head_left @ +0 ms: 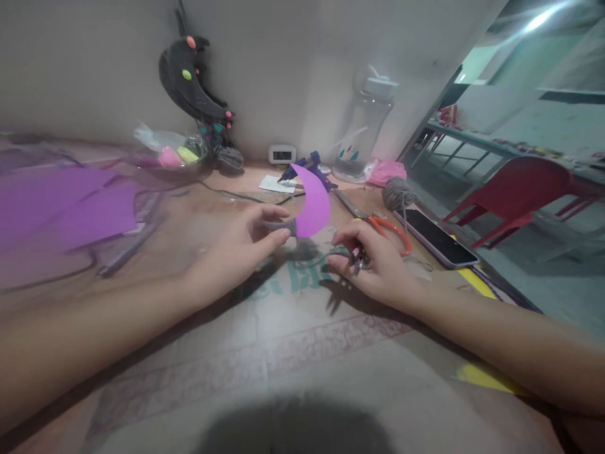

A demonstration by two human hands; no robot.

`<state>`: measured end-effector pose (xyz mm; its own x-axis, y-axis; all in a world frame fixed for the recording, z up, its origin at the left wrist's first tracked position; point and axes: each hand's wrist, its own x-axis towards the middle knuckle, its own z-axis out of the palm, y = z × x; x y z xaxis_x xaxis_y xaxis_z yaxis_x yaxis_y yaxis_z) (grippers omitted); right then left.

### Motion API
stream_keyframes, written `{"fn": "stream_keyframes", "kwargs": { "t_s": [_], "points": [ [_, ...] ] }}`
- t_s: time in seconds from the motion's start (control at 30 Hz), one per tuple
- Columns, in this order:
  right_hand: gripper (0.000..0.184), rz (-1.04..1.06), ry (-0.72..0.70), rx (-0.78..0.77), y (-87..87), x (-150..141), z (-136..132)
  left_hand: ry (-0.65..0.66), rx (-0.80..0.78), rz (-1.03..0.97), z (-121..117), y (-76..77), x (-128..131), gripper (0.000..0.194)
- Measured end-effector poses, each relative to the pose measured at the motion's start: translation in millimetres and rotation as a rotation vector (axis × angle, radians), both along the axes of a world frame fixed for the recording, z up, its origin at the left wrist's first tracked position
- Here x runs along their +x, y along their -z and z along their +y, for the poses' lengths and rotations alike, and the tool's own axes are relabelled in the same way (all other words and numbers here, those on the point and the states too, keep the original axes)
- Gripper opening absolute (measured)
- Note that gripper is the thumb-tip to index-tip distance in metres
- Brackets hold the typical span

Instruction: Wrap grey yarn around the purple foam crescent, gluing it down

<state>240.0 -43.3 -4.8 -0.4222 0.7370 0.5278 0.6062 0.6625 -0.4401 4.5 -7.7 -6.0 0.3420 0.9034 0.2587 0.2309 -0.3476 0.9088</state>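
Note:
My left hand [258, 236] pinches a purple paper crescent [316, 205] by its lower end, where grey yarn [283, 226] is wrapped around it. The crescent stands upright with its tip pointing up and left. A short way to the right, my right hand [371, 261] is closed with fingers curled around a thin grey strand of yarn [343, 254]. Something small and dark with pinkish spots [358, 257] also shows between those fingers; its kind is not clear. Both hands are above the cardboard-covered table [265, 353].
Orange-handled scissors [390, 234], a grey yarn ball [397, 193] and a phone [437, 238] lie right. Behind are a glue gun [314, 171], small clock [282, 154] and clear bottle [362, 132]. Purple sheets [61, 208] cover the left; a dark crescent ornament [186, 79] hangs on the wall.

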Motion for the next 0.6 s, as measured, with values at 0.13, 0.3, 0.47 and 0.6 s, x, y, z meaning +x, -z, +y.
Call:
{"fn": "stream_keyframes", "kwargs": {
  "t_s": [0.13, 0.3, 0.47, 0.6],
  "points": [
    [0.018, -0.192, -0.084, -0.059, 0.0, -3.2, 0.9, -0.005, -0.123, -0.017, 7.2, -1.4, -1.9, 0.038],
    [0.026, -0.273, -0.055, -0.189, -2.1, -6.6, -4.9, -0.020, -0.117, 0.013, 6.5, -5.5, -1.5, 0.028],
    [0.047, -0.274, -0.151, -0.124, -10.1, -9.4, -11.4, -0.003, -0.117, -0.032, 6.6, -6.3, 1.6, 0.023],
    [0.022, -0.176, -0.106, -0.057, -7.2, -8.6, -9.9, 0.026, -0.109, -0.050, 7.4, -3.7, 2.8, 0.023]
  ]
}}
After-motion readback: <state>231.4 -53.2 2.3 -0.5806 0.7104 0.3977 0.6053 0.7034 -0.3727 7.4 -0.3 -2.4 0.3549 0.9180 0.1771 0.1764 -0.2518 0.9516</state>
